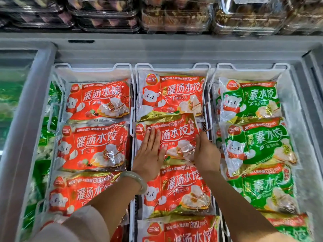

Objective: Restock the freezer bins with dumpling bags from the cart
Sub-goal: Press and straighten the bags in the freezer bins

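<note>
Forearms (232, 194) out, left hand (150, 154) flat on dumpling bag (176, 135), right hand (206, 151) gripping edge

Grey chest freezer (157, 55) fills the view: wide flat rim along the back with a small dark slot (81, 41), inner walls coated in white frost (295, 109), grey rail frame down the right edge. At left a misted glass lid (15, 95) covers the neighbouring section, green shapes blurry beneath it. Above the back rim sits a row of stacked clear plastic trays (174, 16) holding dark and brown food, contents unclear, with bright light glaring off the plastic film.
</note>
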The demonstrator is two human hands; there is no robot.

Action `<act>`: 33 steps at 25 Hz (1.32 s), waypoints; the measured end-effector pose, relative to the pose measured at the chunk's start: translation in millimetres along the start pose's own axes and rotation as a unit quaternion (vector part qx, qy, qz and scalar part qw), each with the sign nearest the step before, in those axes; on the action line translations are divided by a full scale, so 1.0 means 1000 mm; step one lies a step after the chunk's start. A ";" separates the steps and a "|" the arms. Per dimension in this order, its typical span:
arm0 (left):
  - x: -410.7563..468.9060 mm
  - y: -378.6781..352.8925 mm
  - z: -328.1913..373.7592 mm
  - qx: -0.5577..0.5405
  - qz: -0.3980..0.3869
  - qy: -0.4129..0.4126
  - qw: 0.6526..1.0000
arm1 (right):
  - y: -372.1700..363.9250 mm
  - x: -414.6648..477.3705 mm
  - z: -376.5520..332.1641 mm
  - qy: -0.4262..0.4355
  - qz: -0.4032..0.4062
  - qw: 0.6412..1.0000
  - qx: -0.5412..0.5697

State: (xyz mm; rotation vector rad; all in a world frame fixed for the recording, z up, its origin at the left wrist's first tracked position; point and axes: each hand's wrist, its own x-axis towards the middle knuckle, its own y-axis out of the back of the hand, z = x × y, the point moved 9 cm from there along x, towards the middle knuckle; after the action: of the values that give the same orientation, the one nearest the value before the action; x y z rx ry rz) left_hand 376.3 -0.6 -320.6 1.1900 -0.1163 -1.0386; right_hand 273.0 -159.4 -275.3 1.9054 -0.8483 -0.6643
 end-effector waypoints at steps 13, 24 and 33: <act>0.025 -0.007 0.052 0.091 0.015 -0.046 0.995 | -0.065 -0.012 -0.004 0.151 -0.200 0.965 -0.074; 0.019 -0.005 0.016 0.128 0.032 0.004 0.991 | -0.082 0.003 -0.012 0.167 -0.255 0.937 -0.172; -0.062 0.000 -0.003 0.102 0.065 0.002 0.993 | -0.008 -0.056 0.007 0.111 -0.073 0.975 -0.177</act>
State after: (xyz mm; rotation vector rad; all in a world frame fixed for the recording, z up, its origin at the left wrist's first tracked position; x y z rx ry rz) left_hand 343.1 45.8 -295.9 1.3500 -0.2986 -0.9250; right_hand 236.0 -116.9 -280.0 1.6872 -0.4182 -0.6279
